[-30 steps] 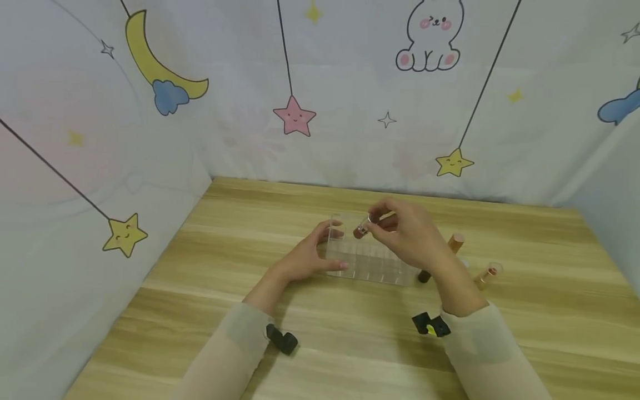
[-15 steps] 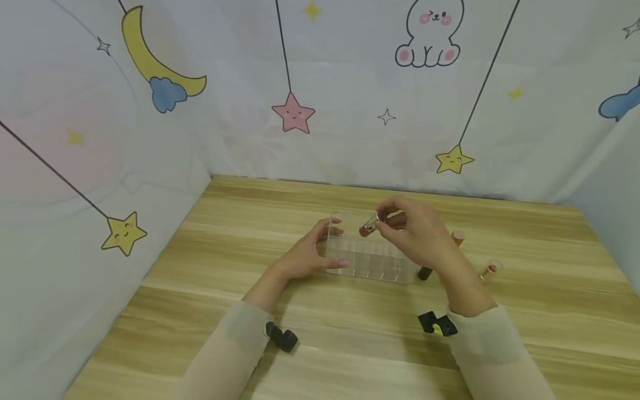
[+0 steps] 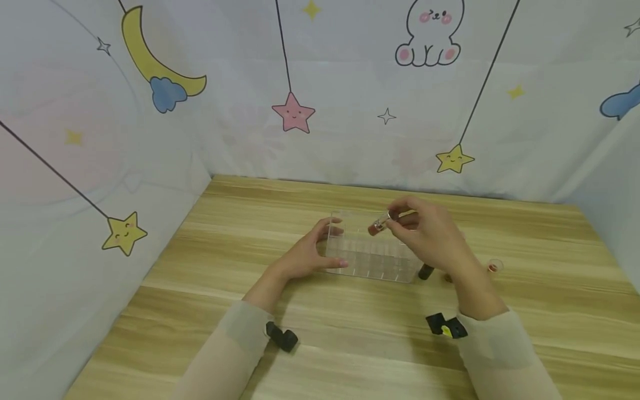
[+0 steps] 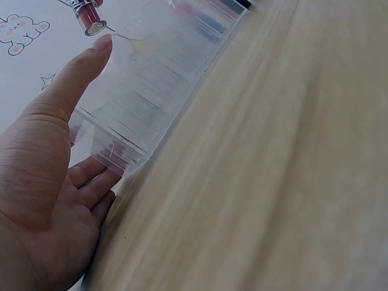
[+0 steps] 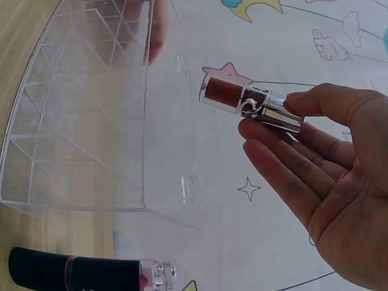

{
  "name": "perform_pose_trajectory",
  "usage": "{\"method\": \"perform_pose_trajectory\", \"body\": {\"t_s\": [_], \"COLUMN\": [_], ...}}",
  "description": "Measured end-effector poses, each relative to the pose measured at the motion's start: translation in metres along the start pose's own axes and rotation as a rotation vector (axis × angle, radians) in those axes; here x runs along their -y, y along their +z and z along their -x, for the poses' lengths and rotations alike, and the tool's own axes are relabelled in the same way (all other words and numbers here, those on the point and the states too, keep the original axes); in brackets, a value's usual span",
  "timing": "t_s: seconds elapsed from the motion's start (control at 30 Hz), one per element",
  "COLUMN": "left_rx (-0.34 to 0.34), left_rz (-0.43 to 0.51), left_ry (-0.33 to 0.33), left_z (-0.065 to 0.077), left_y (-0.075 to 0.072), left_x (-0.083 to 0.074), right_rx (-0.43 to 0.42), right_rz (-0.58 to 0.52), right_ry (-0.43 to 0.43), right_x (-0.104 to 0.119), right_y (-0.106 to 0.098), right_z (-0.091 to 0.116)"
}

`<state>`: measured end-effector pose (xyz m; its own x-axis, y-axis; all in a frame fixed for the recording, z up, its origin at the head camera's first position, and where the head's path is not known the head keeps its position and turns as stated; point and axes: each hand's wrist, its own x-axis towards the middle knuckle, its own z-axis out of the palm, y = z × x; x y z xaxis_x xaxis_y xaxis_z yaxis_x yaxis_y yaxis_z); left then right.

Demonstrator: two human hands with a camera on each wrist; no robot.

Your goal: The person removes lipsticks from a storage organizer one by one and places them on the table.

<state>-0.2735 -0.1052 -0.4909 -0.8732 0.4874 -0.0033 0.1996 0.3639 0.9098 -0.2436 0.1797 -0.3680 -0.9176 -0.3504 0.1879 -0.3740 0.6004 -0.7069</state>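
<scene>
A clear plastic organizer (image 3: 372,265) with divided compartments stands on the table. Thumb in front and fingers behind, my left hand (image 3: 309,256) holds its left end. My right hand (image 3: 434,234) pinches a lipstick (image 5: 251,104) by its silvery end between thumb and fingers. The lipstick has a reddish-brown section under a clear end and tilts over the organizer, with that reddish end toward the lower left in the head view. In the left wrist view, the same lipstick (image 4: 88,17) shows above my left thumb.
A black lipstick tube (image 5: 73,270) lies by the organizer's right end. Farther right, a tube with a clear rounded end (image 3: 495,266) is partly hidden by my right wrist. A printed cloth (image 3: 350,150) hangs along the table's back edge (image 3: 320,183).
My right hand has moved right along the organizer with the lipstick, covering more of the tubes on the right. My left hand keeps its place on the organizer's left end.
</scene>
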Motion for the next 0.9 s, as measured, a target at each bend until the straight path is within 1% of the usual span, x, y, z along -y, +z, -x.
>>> {"method": "perform_pose_trajectory", "body": {"t_s": [0.17,0.3,0.5,0.6,0.7,0.77,0.9], "left_rx": [-0.006,-0.001,0.007,0.01,0.007,0.005,-0.003], "left_rz": [-0.003,0.007,0.005,-0.008,-0.009,-0.01,-0.015], "left_ry": [0.007,-0.005,-0.001,0.006,0.006,-0.003,-0.019], "left_z": [-0.001,-0.001,-0.002,-0.003,-0.003,-0.002,0.001], "left_y": [-0.002,-0.002,0.001,0.001,0.001,0.001,0.001], "left_x": [0.0,0.001,0.002,0.001,0.001,0.001,0.001], "right_rx": [-0.008,-0.015,-0.024,-0.05,-0.083,-0.111,-0.132], "right_rz": [0.003,0.001,0.028,0.04,0.047,0.055,0.078], "right_ry": [0.009,0.014,0.072,0.1,0.107,0.117,0.114], "right_x": [0.0,-0.001,-0.007,-0.011,-0.015,-0.018,-0.021], "right_y": [-0.005,-0.008,-0.021,-0.031,-0.038,-0.042,-0.049], "right_z": [0.001,0.005,0.018,0.026,0.032,0.036,0.041]}}
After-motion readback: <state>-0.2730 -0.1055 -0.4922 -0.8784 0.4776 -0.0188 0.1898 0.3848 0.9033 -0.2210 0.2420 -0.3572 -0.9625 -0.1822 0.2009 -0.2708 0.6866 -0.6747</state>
